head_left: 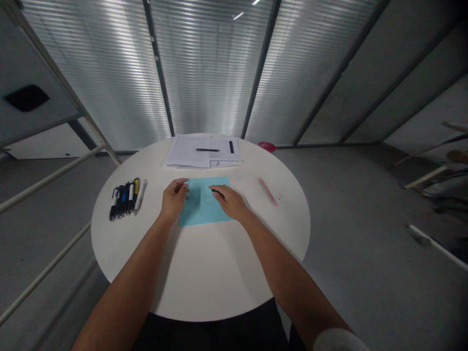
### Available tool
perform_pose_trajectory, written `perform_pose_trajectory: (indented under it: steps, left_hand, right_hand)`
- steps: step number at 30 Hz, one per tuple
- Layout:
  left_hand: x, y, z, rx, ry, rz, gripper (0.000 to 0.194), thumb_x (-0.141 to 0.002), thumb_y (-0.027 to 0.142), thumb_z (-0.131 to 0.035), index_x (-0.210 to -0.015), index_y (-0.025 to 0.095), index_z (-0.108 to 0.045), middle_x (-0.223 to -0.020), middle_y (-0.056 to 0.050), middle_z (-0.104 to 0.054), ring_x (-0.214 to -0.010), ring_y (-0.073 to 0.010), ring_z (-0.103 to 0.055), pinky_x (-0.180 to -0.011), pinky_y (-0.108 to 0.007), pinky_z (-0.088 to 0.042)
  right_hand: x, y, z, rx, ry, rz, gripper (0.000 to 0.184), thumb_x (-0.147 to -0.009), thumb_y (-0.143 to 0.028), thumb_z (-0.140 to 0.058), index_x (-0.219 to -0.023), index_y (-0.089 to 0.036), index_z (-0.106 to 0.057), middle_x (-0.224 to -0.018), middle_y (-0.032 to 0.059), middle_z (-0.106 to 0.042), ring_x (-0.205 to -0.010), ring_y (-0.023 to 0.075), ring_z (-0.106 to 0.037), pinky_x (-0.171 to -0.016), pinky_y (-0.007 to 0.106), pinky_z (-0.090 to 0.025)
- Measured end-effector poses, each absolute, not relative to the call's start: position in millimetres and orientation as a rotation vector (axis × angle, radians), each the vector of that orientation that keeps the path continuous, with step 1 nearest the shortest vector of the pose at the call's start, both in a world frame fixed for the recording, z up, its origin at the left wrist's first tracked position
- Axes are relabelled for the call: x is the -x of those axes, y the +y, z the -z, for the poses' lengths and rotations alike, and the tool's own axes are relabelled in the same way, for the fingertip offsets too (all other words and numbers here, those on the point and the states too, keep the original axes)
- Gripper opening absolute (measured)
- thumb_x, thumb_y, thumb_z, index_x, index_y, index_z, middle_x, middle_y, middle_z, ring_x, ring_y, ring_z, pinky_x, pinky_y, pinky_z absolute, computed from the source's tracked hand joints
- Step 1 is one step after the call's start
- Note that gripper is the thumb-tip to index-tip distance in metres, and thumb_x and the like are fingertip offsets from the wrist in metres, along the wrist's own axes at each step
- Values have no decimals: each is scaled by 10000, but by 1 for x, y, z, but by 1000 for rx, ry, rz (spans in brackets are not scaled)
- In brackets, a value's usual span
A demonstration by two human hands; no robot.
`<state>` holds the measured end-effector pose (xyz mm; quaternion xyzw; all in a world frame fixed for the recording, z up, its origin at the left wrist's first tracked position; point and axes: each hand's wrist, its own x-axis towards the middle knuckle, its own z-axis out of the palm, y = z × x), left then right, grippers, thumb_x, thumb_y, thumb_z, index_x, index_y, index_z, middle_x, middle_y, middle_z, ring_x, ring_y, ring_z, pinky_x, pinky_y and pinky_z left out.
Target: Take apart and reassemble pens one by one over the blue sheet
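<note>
Row of pens (125, 199): left of the blue sheet, well apart from it
My left hand (173, 199): at the sheet's left edge, fingers loosely bent, can't tell if they're pinching it
Blue sheet (203, 207): flat between my hands
Dark pen-like thing (218, 193): over the sheet's right half, long axis running far-left to near-right, my right hand's way closer
My right hand (232, 202): pinching that, over the sheet's right side
Pink stick (268, 192): right of the sheet
</note>
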<state>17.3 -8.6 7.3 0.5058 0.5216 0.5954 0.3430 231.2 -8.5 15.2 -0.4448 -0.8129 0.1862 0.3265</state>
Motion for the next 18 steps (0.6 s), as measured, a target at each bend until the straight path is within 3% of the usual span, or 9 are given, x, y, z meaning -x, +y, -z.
perform_pose_trajectory:
  steps: [8, 18]
  left_hand:
    - [-22, -8, -13, -892, 1033, -1540, 271, -613, 257, -755, -841, 170, -637, -717, 2, -593, -659, -105, -566, -666, -276, -457]
    - [-31, -18, -15, -1139, 1053, -1313, 293, -632, 273, -767, -873, 148, -657, -709, 5, -586, -649, -109, -547, -665, -273, -445]
  right_hand:
    - [-231, -9, -16, 1151, -2114, -490, 316, -952, -324, -410, -1224, -289, -567, -1135, 29, -630, -1052, 152, -584, -937, 303, -440]
    - [-229, -12, -21, 1079, -2110, -509, 291, -920, -367, -482, -1159, -266, -614, -1018, 31, -658, -915, 138, -606, -857, 270, -452]
